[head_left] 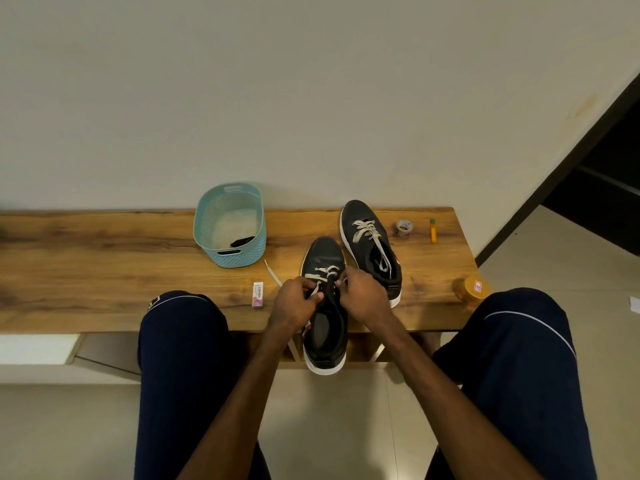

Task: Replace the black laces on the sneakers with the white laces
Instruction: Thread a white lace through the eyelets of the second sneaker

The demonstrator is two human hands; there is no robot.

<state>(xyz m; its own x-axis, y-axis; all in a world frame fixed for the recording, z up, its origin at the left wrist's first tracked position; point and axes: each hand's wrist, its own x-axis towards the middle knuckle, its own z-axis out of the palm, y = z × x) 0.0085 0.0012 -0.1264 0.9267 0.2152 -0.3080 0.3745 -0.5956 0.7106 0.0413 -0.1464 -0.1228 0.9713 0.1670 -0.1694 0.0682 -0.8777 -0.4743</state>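
Two black sneakers lie on a wooden table. The far sneaker (372,247) is fully threaded with a white lace. The near sneaker (323,306) hangs its heel over the table's front edge and has a white lace (323,273) through its front eyelets. My left hand (294,299) grips the shoe's left eyelet flap and a strand of lace. My right hand (363,296) pinches at the right eyelet side; what its fingertips hold is hidden. A loose end of the white lace (272,273) trails left on the table. A black lace (242,241) lies in the blue basket (211,244).
A small white box (257,294) lies left of my left hand. A tape roll (403,228) and a yellow marker (433,231) sit at the far right, an orange-lidded jar (472,289) at the right edge. My knees flank the table front.
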